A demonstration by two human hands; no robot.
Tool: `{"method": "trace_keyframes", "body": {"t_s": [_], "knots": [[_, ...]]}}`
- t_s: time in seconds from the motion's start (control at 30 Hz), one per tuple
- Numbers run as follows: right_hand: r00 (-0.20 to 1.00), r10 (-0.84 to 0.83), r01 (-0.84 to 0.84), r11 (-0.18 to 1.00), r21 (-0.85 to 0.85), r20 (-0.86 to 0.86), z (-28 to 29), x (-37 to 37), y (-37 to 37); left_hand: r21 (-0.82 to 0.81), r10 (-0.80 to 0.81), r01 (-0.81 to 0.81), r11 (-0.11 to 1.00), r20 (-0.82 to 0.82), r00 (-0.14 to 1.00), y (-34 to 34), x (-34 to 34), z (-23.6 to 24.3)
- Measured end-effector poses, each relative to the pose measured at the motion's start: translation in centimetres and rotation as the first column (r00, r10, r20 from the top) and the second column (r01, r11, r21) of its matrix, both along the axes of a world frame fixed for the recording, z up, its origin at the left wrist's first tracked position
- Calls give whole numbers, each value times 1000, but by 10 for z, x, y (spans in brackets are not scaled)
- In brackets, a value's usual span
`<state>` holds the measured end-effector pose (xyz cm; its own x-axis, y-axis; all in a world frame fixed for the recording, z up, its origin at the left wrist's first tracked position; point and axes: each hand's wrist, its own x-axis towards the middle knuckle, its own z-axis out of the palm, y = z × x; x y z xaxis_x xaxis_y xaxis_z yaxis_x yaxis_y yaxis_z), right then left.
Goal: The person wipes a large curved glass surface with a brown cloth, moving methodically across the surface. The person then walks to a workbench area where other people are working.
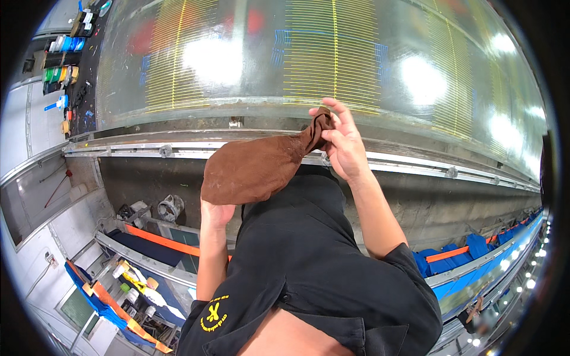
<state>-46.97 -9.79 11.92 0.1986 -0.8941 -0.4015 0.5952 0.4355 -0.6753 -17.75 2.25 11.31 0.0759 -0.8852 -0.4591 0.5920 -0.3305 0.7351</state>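
A brown cloth point(252, 169) is stretched between my two hands in front of my waist. Its left part is broad and smooth, covering the fingers of my left hand point(218, 215), of which only the heel and wrist show below the cloth. Toward the right the cloth narrows into a twisted, bunched end. My right hand point(346, 148) pinches that end between thumb and fingers, with the upper fingers raised. Beyond the cloth lies a long, glossy, translucent sheet point(255, 71) marked with yellow ruled lines and some blue marks.
A metal rail point(409, 161) runs along the near side of the sheet, close to my hands. Several bottles and jars point(66, 44) stand at the far left. A bucket point(171, 206) sits low on the left. A cart with cloths and tools point(139, 285) is at lower left.
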Motion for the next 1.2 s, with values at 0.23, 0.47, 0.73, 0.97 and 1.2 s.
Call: {"method": "trace_keyframes", "body": {"t_s": [0.23,0.47,0.73,0.97,1.2], "knots": [[617,366,-591,800,-103,-696,-14,-4,39,230,233,-187,955,-194,953,-12,-35,-5],[999,37,-33,984,173,-20,-9,-61,29,45,-443,521,852,591,674,-33,-62,-22],[984,-180,178,973,148,3,-5,-84,8,164,-934,958,234,312,174,-93,-158,-12],[487,75,-5,997,83,-870,-15,-65,-62,-207,-837,894,398,-482,261,-87,-230,-50],[-311,-190,-573,819,24,-931,-90,-46,-95,101,-335,734,671,-843,422,-94,-233,-60]]}}
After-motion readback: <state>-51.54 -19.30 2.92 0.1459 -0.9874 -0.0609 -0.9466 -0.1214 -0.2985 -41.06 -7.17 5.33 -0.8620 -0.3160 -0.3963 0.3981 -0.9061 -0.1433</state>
